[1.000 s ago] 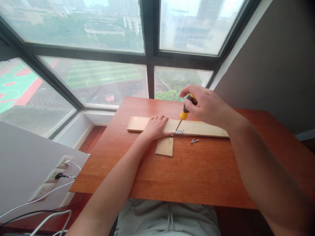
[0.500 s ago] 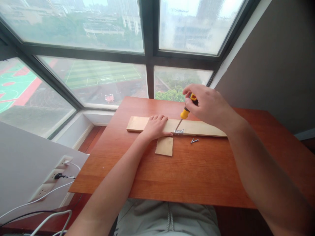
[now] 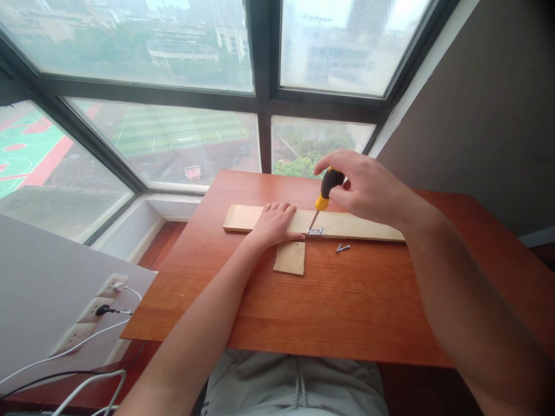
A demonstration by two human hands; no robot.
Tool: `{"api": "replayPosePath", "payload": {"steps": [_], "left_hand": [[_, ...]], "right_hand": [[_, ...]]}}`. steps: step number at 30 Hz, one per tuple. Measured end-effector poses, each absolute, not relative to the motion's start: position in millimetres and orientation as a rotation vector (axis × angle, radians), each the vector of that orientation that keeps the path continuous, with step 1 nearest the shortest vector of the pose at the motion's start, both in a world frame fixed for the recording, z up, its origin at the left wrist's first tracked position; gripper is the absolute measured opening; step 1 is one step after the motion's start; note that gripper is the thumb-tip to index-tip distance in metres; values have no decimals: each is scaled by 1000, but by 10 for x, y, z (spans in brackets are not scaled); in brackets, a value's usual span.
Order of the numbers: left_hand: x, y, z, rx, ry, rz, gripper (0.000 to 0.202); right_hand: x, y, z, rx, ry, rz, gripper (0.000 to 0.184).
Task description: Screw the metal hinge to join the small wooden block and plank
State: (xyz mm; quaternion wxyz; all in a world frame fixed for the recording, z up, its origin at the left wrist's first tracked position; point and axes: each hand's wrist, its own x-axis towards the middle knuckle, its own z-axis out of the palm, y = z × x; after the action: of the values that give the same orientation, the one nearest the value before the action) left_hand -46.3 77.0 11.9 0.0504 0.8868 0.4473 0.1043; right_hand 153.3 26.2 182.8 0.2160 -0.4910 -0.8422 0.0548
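Note:
A long pale wooden board (image 3: 359, 224) lies flat on the table. My left hand (image 3: 275, 222) presses down across it, fingers over the far edge and thumb along the near edge. A small silver metal fitting, seemingly a hinge (image 3: 315, 232), sits at the board's near edge, just right of that thumb. My right hand (image 3: 353, 185) holds a black-and-yellow screwdriver (image 3: 332, 184) by its handle, index finger lifted off. The screwdriver leans slightly, its tip at the left end of the fitting; any screw under the tip is too small to make out.
Two loose screws (image 3: 342, 248) lie on the reddish-brown table (image 3: 325, 312) in front of the board. A small square wood piece (image 3: 289, 258) with a hole lies below my left hand. Large windows stand behind the table; wall sockets (image 3: 95, 309) with cables are at left.
My right hand has turned on the screwdriver's handle, and its index finger has straightened. The handle has tipped slightly left and now shows its black side. My left hand and the board stay put.

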Motion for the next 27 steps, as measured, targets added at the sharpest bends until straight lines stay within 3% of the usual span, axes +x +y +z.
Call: {"api": "replayPosePath", "payload": {"steps": [4, 9, 14, 27], "left_hand": [[-462, 774, 110, 2702, 1358, 325, 77], [-466, 780, 91, 2716, 1355, 340, 77], [-466, 774, 95, 2717, 1356, 340, 72], [-460, 776, 103, 2700, 1360, 327, 70]], "right_hand": [[1506, 259, 1801, -1294, -2271, 129, 27], [1475, 295, 1633, -1297, -2020, 238, 40], [1486, 329, 1467, -1316, -1831, 350, 32], [1686, 327, 1521, -1328, -1752, 358, 45]]}}
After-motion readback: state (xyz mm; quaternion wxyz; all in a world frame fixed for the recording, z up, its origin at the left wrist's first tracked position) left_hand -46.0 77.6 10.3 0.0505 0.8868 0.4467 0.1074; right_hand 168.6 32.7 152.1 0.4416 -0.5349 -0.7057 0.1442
